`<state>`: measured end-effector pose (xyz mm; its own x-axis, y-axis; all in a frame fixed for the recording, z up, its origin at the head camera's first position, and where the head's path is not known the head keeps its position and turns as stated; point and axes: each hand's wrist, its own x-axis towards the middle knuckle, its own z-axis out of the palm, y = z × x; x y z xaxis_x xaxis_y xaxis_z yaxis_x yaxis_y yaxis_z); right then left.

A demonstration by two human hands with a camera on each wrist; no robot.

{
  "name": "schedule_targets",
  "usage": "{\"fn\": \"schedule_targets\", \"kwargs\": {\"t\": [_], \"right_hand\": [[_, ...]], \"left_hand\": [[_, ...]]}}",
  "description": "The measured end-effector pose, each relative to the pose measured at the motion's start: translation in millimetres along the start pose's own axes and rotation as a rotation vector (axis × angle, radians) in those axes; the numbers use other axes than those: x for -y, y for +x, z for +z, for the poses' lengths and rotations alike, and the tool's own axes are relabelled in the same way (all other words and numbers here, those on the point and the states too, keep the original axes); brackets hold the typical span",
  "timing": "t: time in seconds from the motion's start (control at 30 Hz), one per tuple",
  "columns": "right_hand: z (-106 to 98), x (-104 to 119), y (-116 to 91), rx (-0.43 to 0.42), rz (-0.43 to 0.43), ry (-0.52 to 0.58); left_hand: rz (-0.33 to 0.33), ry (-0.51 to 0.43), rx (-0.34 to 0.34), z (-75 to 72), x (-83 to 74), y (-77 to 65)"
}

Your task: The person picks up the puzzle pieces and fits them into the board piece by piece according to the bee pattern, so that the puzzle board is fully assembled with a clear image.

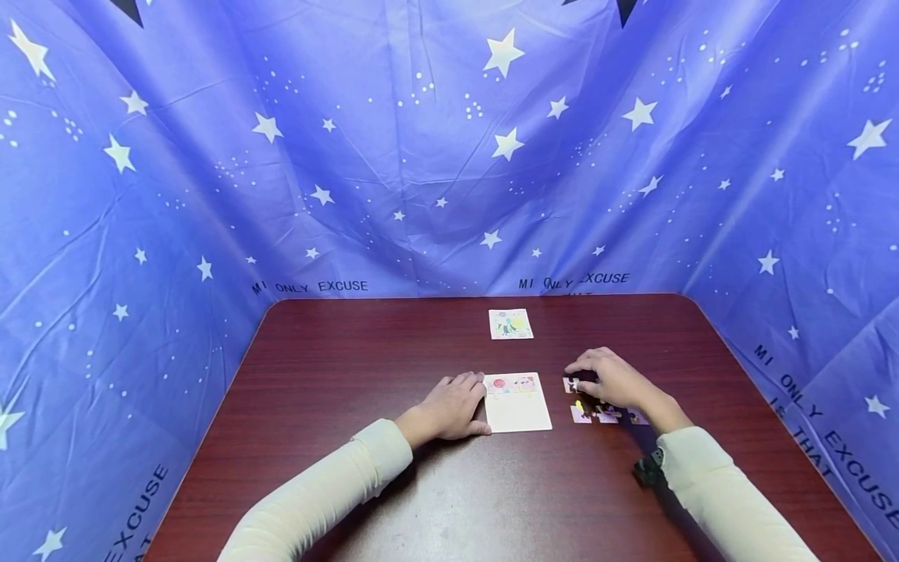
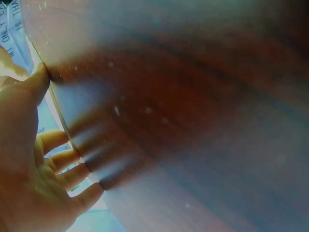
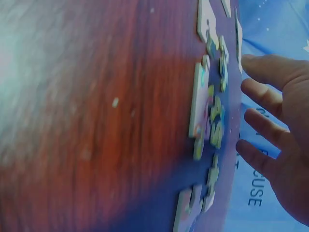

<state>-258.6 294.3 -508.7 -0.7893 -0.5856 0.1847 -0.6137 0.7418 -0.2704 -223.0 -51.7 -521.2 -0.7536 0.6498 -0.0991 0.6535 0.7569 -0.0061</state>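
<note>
A square white puzzle tray (image 1: 520, 414) lies in the middle of the table, with a strip of pink printed jigsaw pieces (image 1: 511, 385) along its far side. My left hand (image 1: 456, 404) rests at the tray's left edge, thumb and fingers spread on the tabletop in the left wrist view. To the right of the tray, my right hand (image 1: 618, 382) hovers over several loose jigsaw pieces, partly covering them. Its fingers (image 3: 264, 124) are apart and relaxed, holding nothing. One loose piece (image 1: 570, 385) shows beside the fingertips; another piece (image 1: 581, 413) with yellow print lies nearer me.
Beyond the tray lies a small square picture card (image 1: 510, 324) printed in green and yellow. A dark red wooden table (image 1: 337, 343) carries everything. Blue star-printed curtains (image 1: 435, 156) enclose its back and sides. Under the right cuff sits a black wrist device (image 1: 648, 468).
</note>
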Motion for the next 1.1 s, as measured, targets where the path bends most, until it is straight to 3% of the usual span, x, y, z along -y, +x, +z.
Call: {"fn": "schedule_targets", "kwargs": {"t": [0.37, 0.63, 0.9, 1.1], "right_hand": [[3.8, -7.1, -9.5, 0.06, -0.008, -0.049], [7.4, -8.0, -5.5, 0.016, -0.047, -0.066], [7.5, -5.5, -3.7, 0.038, 0.01, -0.076], [8.0, -4.0, -2.4, 0.027, -0.01, -0.078]], "left_hand": [[0.006, 0.003, -0.008, -0.1, 0.2, -1.0], [0.0, 0.002, -0.009, 0.0, 0.2, 0.5], [0.005, 0.005, -0.005, -0.2, 0.4, 1.0], [0.005, 0.007, -0.001, -0.1, -0.2, 0.7]]}}
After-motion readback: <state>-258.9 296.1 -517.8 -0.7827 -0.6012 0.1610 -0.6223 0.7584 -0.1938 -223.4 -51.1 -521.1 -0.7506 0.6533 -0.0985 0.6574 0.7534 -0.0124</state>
